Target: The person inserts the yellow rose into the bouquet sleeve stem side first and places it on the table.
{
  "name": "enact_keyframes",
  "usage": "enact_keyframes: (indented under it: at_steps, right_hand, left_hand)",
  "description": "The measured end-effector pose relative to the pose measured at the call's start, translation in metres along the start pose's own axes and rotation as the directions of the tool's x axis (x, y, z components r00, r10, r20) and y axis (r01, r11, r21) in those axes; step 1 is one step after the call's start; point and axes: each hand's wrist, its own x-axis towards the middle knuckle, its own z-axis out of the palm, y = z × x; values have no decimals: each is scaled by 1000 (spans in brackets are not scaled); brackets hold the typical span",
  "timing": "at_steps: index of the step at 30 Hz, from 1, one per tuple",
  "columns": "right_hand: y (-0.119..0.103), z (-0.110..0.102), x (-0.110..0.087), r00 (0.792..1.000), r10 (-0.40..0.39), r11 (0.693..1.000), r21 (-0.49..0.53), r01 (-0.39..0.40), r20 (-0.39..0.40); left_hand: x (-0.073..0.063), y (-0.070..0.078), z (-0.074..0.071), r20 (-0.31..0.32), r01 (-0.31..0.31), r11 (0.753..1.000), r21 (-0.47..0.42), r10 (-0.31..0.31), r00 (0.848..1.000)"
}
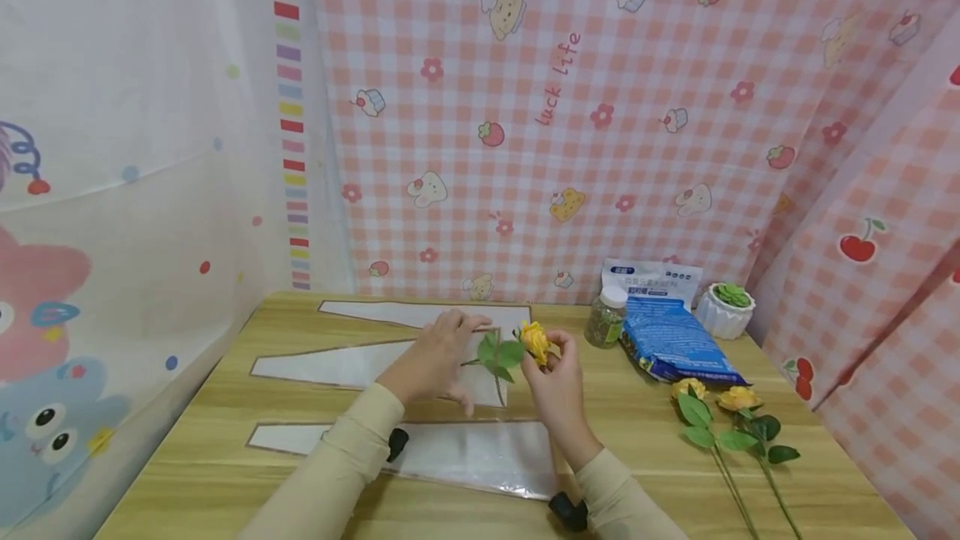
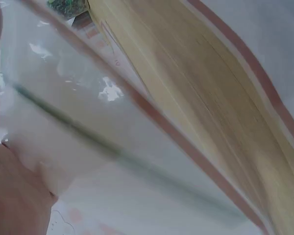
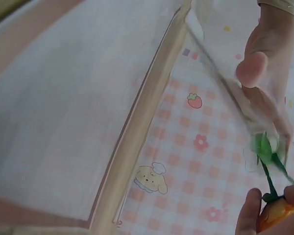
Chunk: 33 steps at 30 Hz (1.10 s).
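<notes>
Sleeves (image 1: 333,465): tan, and nearest of all.
Front wrapper (image 1: 480,457): lies flat, thin at one end and wide at the other.
Loose roses (image 1: 738,397): two, side by side on the right, stems toward the person, maybe so they are easy to grab.
Right hand (image 1: 561,390): pinches the yellow rose (image 1: 536,342) by its flower head, perhaps to steer it.
Left hand (image 1: 431,357): spread wide at the middle wrapper (image 1: 322,362), thumb far from the fingers, maybe to keep it steady.
Yellow rose: head sticks out past the wrapper's wide end; its stem shows through clear plastic, so it seems inside.
Jar, packet, plant: the jar (image 1: 604,323), blue packet (image 1: 671,336) and potted plant (image 1: 723,315) stand or lean together, out of the way.
Back wrapper (image 1: 375,308): flat, near the pink checked cloth (image 1: 465,240).
</notes>
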Motion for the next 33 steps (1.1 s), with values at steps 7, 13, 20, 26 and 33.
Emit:
enact_keyframes:
  at_steps: [7, 13, 20, 26, 33]
  right_hand:
    - [2, 5, 2, 996, 24, 1000, -17, -25, -88]
    - [0, 9, 0, 996, -17, 992, -124, 6, -93]
    - [1, 10, -10, 981, -191, 952, -236, 193, 34]
    - [1, 9, -10, 920, -365, 899, -202, 388, 143]
    - [2, 8, -8, 888, -438, 867, -196, 458, 139]
  left_hand:
    - [1, 8, 6, 33, 21, 996, 90, -24, 999]
    - [1, 9, 9, 20, 44, 986, 161, -48, 999]
    - [3, 2, 6, 17, 70, 993, 93, -72, 997]
    - [1, -1, 10, 2, 79, 997, 1, -79, 997]
    - [5, 0, 9, -17, 12, 999, -49, -13, 1000]
